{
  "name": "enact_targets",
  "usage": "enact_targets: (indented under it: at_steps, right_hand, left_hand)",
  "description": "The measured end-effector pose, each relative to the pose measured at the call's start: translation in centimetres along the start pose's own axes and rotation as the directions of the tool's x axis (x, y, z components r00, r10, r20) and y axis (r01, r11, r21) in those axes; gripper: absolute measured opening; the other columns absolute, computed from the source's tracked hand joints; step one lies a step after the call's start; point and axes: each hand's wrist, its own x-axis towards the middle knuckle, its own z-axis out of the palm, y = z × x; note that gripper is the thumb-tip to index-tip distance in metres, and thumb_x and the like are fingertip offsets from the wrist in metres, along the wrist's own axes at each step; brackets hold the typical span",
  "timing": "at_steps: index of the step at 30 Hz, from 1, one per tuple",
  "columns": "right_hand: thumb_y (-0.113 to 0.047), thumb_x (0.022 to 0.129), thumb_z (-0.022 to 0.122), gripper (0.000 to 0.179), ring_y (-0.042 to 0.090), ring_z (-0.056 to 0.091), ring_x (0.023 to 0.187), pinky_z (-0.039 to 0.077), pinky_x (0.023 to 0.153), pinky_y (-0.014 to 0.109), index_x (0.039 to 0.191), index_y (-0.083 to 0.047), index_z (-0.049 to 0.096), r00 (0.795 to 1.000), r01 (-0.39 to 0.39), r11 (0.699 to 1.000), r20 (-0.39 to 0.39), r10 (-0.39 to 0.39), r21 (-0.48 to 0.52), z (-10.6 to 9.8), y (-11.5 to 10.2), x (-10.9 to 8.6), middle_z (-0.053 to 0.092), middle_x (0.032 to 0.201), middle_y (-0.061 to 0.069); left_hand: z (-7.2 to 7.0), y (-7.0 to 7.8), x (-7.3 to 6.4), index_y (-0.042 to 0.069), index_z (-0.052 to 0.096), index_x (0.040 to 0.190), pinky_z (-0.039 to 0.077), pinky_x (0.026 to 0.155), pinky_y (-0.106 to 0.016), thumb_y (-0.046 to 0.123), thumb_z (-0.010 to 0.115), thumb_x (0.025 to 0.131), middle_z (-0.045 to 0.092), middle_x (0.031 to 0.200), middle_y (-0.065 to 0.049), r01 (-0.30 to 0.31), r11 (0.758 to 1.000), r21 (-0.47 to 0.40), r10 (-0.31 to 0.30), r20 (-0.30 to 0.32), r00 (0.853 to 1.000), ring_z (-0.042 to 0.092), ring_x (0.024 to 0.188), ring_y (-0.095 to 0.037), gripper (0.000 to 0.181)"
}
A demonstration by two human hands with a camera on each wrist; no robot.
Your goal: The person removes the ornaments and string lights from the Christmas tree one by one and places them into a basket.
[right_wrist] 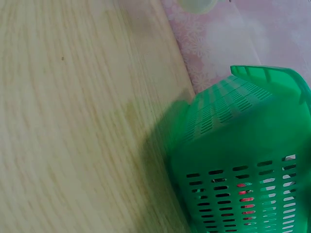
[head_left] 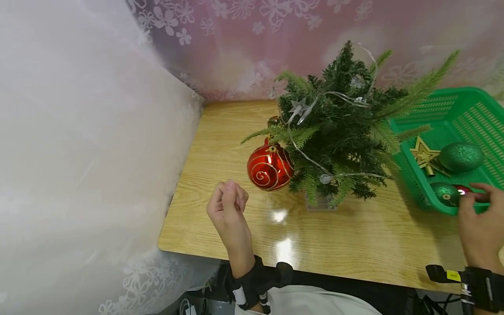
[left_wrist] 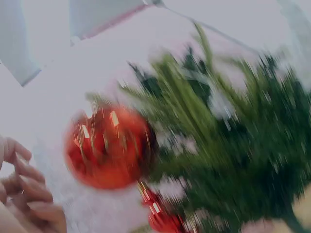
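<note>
A large red Christmas ball (head_left: 270, 167) with gold swirls hangs from the left side of a small artificial Christmas tree (head_left: 334, 127). My left hand (head_left: 230, 205) is just below and left of the ball, fingers loosely curled and nothing seen in them. The ball (left_wrist: 111, 145) is blurred in the left wrist view, a smaller red ornament (left_wrist: 165, 218) beneath it. Over the front edge of the green basket (head_left: 417, 175), my right hand (head_left: 482, 218) has its thumb and fingers around a shiny red ornament (head_left: 462, 190), mostly hidden by them. A green ball (head_left: 445, 194) lies beside it.
Also in the basket are a gold star (head_left: 424, 153) and a glittery green ball (head_left: 461, 156). A wire of clear lights (head_left: 311, 159) winds round the tree, which stands on a clear base (head_left: 320, 202) on the wooden table (head_left: 366, 245). Flowered curtains hang behind and left.
</note>
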Motion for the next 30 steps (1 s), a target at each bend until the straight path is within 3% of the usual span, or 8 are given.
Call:
enact_targets:
  at_steps: [3,6,10,13,16,21,27,30]
  right_hand:
    - [-0.011,0.097,0.040,0.035,-0.014,0.024,0.082,0.021,0.069,0.020,0.122,0.005,0.059,0.998,0.055,0.999,-0.025,-0.055,-0.002,0.0,-0.1,-0.2,0.030,0.094,-0.027]
    - [-0.007,0.098,0.041,0.032,-0.008,0.028,0.082,0.022,0.075,0.022,0.117,0.010,0.060,0.992,0.120,0.993,-0.047,-0.120,-0.007,0.2,0.3,-0.4,0.038,0.086,-0.018]
    - [-0.005,0.098,0.039,0.031,0.023,0.043,0.083,0.029,0.085,0.035,0.111,0.014,0.061,0.982,0.175,0.985,-0.073,-0.174,0.010,0.4,0.8,-0.5,0.047,0.083,0.005]
    - [-0.006,0.099,0.037,0.033,0.043,0.043,0.093,0.028,0.097,0.043,0.104,0.015,0.063,0.977,0.196,0.980,-0.093,-0.192,0.039,0.7,0.8,-0.5,0.050,0.085,0.007]
    - [-0.008,0.100,0.036,0.037,0.047,0.042,0.096,0.023,0.104,0.045,0.098,0.015,0.065,0.969,0.226,0.973,-0.109,-0.220,0.044,0.8,0.8,-0.5,0.054,0.083,0.017]
    - [-0.012,0.101,0.035,0.041,0.046,0.040,0.098,0.015,0.106,0.043,0.096,0.016,0.065,0.971,0.218,0.975,-0.107,-0.213,0.041,0.8,0.6,-0.7,0.058,0.090,0.034]
    - [-0.009,0.099,0.040,0.035,0.046,0.041,0.097,0.008,0.110,0.041,0.098,0.015,0.066,0.970,0.231,0.972,-0.084,-0.227,0.041,0.6,-0.1,-0.8,0.059,0.093,0.034]
    - [-0.006,0.097,0.044,0.030,0.043,0.043,0.089,0.013,0.109,0.042,0.102,0.013,0.066,0.967,0.244,0.968,-0.090,-0.238,0.059,0.4,-0.9,-1.1,0.060,0.088,0.027]
  left_hand:
    - [-0.1,-0.9,0.2,-0.002,0.046,0.080,0.034,0.061,-0.024,0.006,0.050,0.098,0.045,0.071,-0.003,0.134,0.987,0.086,-0.127,-0.082,0.989,0.041,0.063,-0.015,0.020]
    - [-0.1,-2.0,0.3,0.001,0.050,0.109,0.042,0.073,-0.027,0.008,0.051,0.099,0.052,0.101,-0.007,0.237,0.954,0.184,-0.232,-0.047,0.971,0.051,0.083,-0.017,0.013]
    - [-0.2,-3.5,0.8,0.010,0.036,0.142,0.048,0.080,-0.036,0.012,0.050,0.101,0.033,0.144,-0.010,0.232,0.897,0.377,-0.272,0.057,0.961,0.051,0.111,-0.027,0.044]
    - [-0.4,-4.6,1.6,0.016,0.024,0.152,0.049,0.082,-0.043,0.017,0.054,0.099,0.013,0.156,-0.009,0.160,0.843,0.513,-0.256,0.120,0.959,0.043,0.121,-0.034,0.061]
    - [-0.7,-5.4,2.7,0.019,0.019,0.155,0.048,0.086,-0.047,0.025,0.057,0.098,0.007,0.159,-0.009,0.117,0.793,0.598,-0.264,0.165,0.950,0.037,0.127,-0.036,0.069]
    - [-0.8,-5.8,3.9,0.012,0.029,0.152,0.050,0.086,-0.044,0.022,0.051,0.101,0.028,0.154,-0.011,0.078,0.747,0.660,-0.291,0.219,0.931,0.047,0.122,-0.031,0.056]
    - [-0.4,-5.4,4.7,0.003,0.045,0.142,0.053,0.081,-0.040,0.020,0.050,0.102,0.050,0.134,-0.016,0.079,0.705,0.704,-0.270,0.164,0.949,0.060,0.103,-0.028,0.043]
    - [-0.3,-5.3,4.7,0.000,0.052,0.134,0.053,0.078,-0.040,0.016,0.051,0.101,0.057,0.123,-0.018,0.054,0.699,0.713,-0.234,0.157,0.959,0.063,0.094,-0.029,0.036]
